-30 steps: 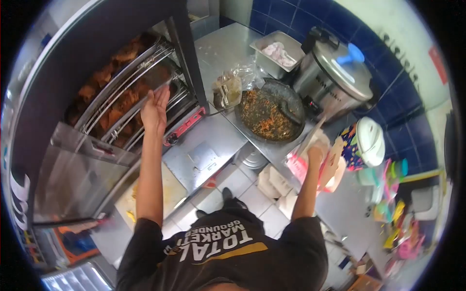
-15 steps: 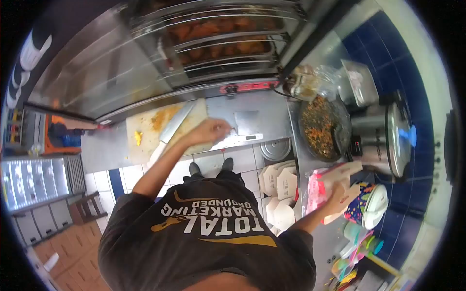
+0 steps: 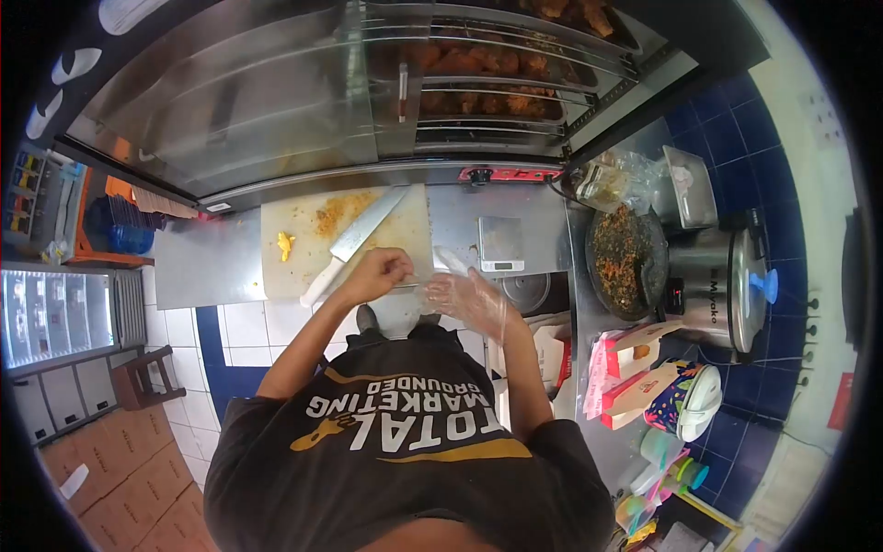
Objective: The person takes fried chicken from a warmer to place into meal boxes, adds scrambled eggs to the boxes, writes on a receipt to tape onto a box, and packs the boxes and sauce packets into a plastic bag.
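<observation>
My left hand is bare, with its fingers curled into a pinch over the front edge of the worktop. It is at the fingertip end of a clear plastic glove, and thin film shows between the two hands. The glove covers my right hand, whose fingers are stretched towards the left one. Behind my left hand, a large knife with a white handle lies across a cutting board with brown crumbs and a yellow scrap. Beyond my right hand sits a small digital scale.
Overhead is a glass cabinet with trays of fried food. To the right stand a dark mortar of chopped seasoning, a rice cooker, an open carton with a brown piece near it, and a patterned tub.
My right hand has left the cartons on the right and come to the middle. My left hand has drawn back from the scale to meet it. The view has shifted slightly.
</observation>
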`<state>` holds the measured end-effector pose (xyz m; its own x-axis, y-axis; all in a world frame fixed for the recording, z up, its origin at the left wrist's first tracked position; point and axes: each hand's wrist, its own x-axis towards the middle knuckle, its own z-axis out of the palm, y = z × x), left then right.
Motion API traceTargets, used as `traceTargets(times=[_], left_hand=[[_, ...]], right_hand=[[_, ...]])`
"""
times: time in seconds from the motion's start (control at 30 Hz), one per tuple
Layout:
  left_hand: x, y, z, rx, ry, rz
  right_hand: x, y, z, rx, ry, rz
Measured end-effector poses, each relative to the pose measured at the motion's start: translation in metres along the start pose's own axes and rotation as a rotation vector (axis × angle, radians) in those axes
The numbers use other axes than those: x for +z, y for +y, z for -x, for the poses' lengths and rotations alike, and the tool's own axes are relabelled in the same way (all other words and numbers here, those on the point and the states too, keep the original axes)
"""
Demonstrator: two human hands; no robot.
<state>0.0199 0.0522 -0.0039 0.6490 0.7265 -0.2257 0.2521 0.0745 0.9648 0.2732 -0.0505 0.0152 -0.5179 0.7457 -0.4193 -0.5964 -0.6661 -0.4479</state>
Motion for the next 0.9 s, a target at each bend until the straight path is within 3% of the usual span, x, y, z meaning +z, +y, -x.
traceTargets(times=[0.1, 0.2, 0.3, 0.33, 0.4, 0.43, 0.47, 0.53, 0.57, 0.63, 0.7, 0.8, 0.83, 0.9], left_hand=[[-0.017, 0.007, 0.012, -0.125, 0.033, 0.093], [-0.014, 0.022, 0.025, -0.101, -0.031, 0.068], [-0.028, -0.055, 0.02, -0.034, 0.101, 0.013], [-0.038, -0.052, 0.024, -0.029, 0.102, 0.006], [-0.055, -0.032, 0.039, -0.026, 0.366, -0.444], [-0.06, -0.023, 0.048, 0.07, 0.46, -0.669], [-0.06, -0.024, 0.058, 0.076, 0.455, -0.674], [-0.061, -0.027, 0.076, -0.174, 0.51, -1.176], [-0.068, -0.04, 0.077, -0.165, 0.508, -1.182], [-0.08, -0.073, 0.071, -0.398, 0.249, -1.186], [-0.084, -0.031, 0.073, -0.435, 0.167, -1.199], [-0.084, 0.027, 0.075, -0.461, 0.05, -1.179], [-0.081, 0.036, 0.075, -0.451, 0.009, -1.147], [-0.07, 0.028, 0.07, -0.473, -0.005, -1.166]], right_hand=[[0.019, -0.01, 0.003, -0.005, -0.011, 0.116], [0.011, -0.006, -0.017, 0.037, -0.075, 0.022], [0.003, -0.005, -0.027, 0.05, -0.104, -0.11], [0.0, -0.005, -0.029, 0.044, -0.109, -0.108], [-0.005, -0.003, -0.029, -0.028, -0.059, -0.069], [-0.005, -0.001, -0.032, -0.036, -0.062, -0.069], [-0.003, 0.003, -0.036, -0.064, -0.037, -0.062], [-0.004, 0.012, -0.048, -0.105, -0.012, -0.058], [-0.008, 0.019, -0.058, -0.092, 0.091, -0.02], [-0.011, 0.032, -0.076, -0.086, 0.187, 0.015], [-0.006, 0.046, -0.093, -0.045, 0.384, 0.176], [-0.008, 0.074, -0.143, -0.135, 0.404, 0.06], [-0.022, 0.089, -0.172, -0.222, 0.319, -0.143], [-0.034, 0.087, -0.196, -0.207, 0.232, -0.242]])
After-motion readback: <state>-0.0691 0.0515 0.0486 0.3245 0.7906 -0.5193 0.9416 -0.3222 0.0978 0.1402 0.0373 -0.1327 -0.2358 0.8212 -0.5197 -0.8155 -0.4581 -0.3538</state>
